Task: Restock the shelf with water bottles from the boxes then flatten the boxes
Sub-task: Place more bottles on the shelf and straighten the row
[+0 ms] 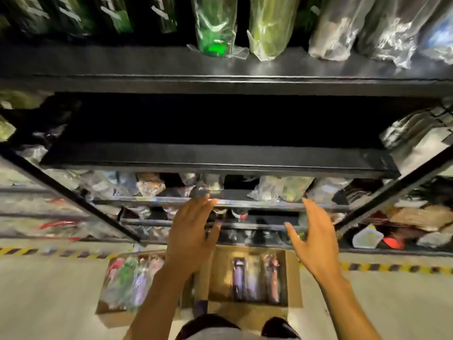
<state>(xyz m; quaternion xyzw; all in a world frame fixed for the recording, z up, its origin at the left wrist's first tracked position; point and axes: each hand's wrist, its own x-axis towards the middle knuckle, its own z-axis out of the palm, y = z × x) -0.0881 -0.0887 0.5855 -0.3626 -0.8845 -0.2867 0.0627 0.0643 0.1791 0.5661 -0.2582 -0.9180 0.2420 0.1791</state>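
Observation:
Two open cardboard boxes sit on the floor below me. The right box (pixel 294 278) holds three wrapped bottles (pixel 255 278) lying side by side. The left box (pixel 107 312) is full of several wrapped bottles (pixel 132 278) in mixed colours. My left hand (pixel 193 231) and my right hand (pixel 316 241) hang open above the boxes, fingers spread, palms turned toward each other, holding nothing. In front stands a black shelf unit; its middle shelf (pixel 215 155) is bare and dark. The top shelf carries wrapped bottles, among them a green one (pixel 215 25).
Lower shelves (pixel 245 202) are crowded with wrapped goods. A slanted black frame post (pixel 73 195) stands left and another (pixel 392 190) right. Yellow-black hazard tape (pixel 392 267) runs along the floor by the shelf base. My shoes (pixel 279 327) are just behind the boxes.

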